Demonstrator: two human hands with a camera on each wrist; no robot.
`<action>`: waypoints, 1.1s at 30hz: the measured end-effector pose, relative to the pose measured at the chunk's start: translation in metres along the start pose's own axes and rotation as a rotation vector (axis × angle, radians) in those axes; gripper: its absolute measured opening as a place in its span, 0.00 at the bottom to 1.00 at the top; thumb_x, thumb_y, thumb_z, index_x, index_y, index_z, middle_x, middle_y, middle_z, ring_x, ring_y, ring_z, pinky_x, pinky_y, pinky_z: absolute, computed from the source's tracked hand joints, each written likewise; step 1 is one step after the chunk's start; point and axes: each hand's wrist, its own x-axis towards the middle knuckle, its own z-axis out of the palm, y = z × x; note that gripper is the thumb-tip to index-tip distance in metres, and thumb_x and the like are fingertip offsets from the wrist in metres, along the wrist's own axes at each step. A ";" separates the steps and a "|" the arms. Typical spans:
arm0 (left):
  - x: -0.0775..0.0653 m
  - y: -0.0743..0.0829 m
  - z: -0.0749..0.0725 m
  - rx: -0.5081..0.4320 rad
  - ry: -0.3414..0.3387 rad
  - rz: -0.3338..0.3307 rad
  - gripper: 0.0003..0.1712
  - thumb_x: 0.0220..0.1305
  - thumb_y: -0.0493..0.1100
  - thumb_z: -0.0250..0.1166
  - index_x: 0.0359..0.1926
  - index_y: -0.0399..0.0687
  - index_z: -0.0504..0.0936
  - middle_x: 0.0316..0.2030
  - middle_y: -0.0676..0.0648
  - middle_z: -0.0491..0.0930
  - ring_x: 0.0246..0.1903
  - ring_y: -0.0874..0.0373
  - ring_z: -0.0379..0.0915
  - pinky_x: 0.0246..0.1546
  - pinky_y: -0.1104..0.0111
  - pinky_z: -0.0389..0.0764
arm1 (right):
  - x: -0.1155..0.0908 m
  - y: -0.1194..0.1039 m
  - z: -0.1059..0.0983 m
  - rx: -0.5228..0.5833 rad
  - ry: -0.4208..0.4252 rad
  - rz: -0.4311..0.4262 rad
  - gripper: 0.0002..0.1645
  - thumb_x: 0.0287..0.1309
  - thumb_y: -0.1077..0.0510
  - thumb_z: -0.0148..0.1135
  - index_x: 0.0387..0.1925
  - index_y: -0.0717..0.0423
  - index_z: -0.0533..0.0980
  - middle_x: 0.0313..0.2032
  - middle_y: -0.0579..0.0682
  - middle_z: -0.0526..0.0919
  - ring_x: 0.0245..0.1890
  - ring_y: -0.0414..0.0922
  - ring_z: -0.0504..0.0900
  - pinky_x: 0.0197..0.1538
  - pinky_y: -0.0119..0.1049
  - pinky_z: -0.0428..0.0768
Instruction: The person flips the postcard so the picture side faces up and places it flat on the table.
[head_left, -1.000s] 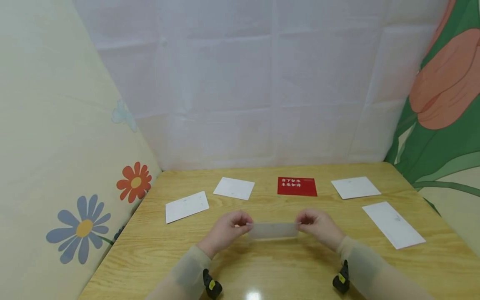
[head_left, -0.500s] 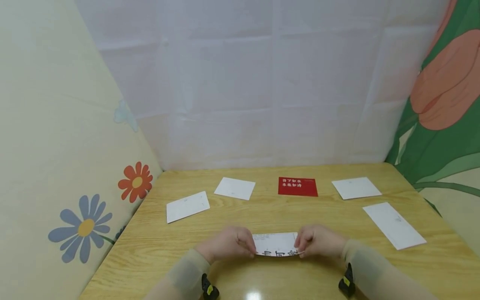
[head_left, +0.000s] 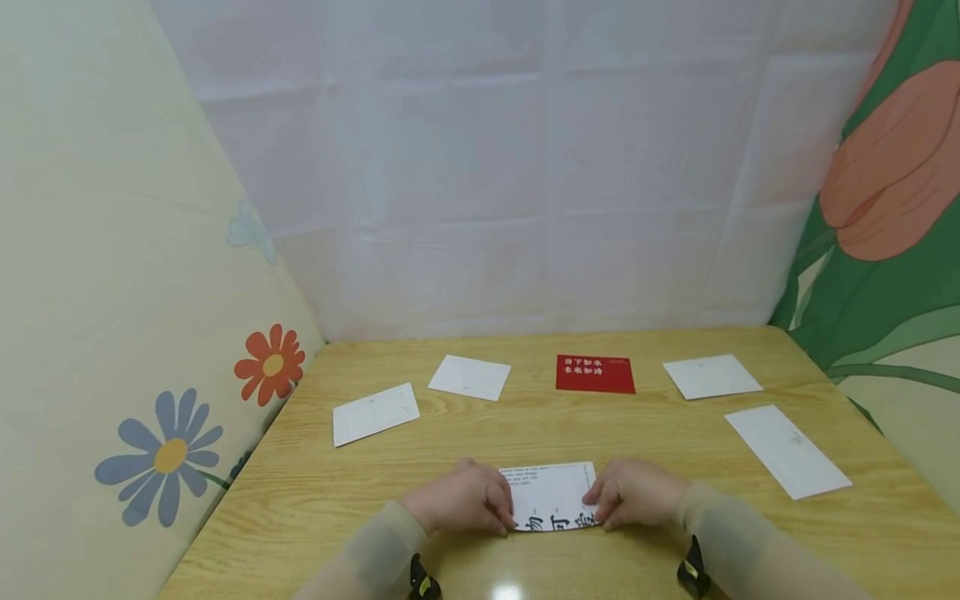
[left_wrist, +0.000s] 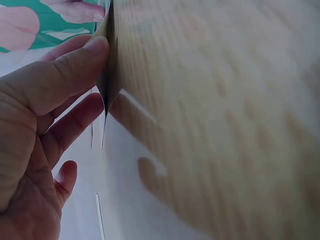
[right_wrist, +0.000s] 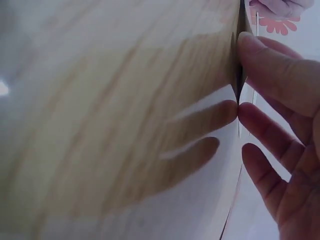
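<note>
A white postcard with black Chinese characters and a small block of print is held low over the wooden table, close to its surface. My left hand pinches its left end. At the right end, my right hand pinches it the same way. The left wrist view shows the card nearly edge-on, bent a little, with the left thumb on its near side. From the right wrist, the card's edge meets the table's shiny surface, and the right thumb presses it.
On the wooden table, a red card with white characters lies at the back. White cards lie to the left, and two white cards to the right. A white cloth hangs behind.
Both hands have lowered the postcard toward the table and nearer the body. It has tilted so its printed face shows, after a blurred, blank-looking side. The other cards have not moved.
</note>
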 end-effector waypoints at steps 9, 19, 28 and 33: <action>0.001 0.001 0.001 0.036 -0.020 0.007 0.04 0.50 0.48 0.74 0.30 0.64 0.88 0.33 0.72 0.75 0.37 0.79 0.69 0.48 0.65 0.59 | -0.001 -0.005 -0.001 -0.050 -0.021 0.025 0.04 0.50 0.55 0.72 0.29 0.40 0.86 0.43 0.32 0.82 0.44 0.33 0.75 0.50 0.35 0.74; -0.002 0.005 0.000 -0.147 -0.025 -0.116 0.06 0.56 0.47 0.71 0.36 0.57 0.86 0.34 0.65 0.76 0.34 0.71 0.70 0.44 0.71 0.72 | 0.000 0.003 0.003 0.118 0.121 0.131 0.17 0.51 0.53 0.71 0.44 0.49 0.82 0.50 0.46 0.80 0.53 0.50 0.74 0.58 0.54 0.69; -0.003 0.009 0.010 -0.091 0.088 -0.286 0.23 0.61 0.54 0.66 0.55 0.50 0.81 0.41 0.59 0.78 0.36 0.66 0.68 0.43 0.66 0.70 | -0.001 0.001 0.003 0.016 0.080 0.212 0.36 0.49 0.47 0.72 0.61 0.50 0.74 0.64 0.59 0.70 0.65 0.61 0.64 0.64 0.62 0.57; -0.004 0.011 0.011 -0.053 0.097 -0.320 0.28 0.60 0.56 0.66 0.59 0.52 0.78 0.51 0.55 0.80 0.48 0.61 0.72 0.52 0.51 0.62 | -0.003 -0.001 0.003 -0.006 0.078 0.237 0.36 0.48 0.46 0.72 0.60 0.51 0.75 0.64 0.64 0.67 0.65 0.63 0.63 0.64 0.64 0.56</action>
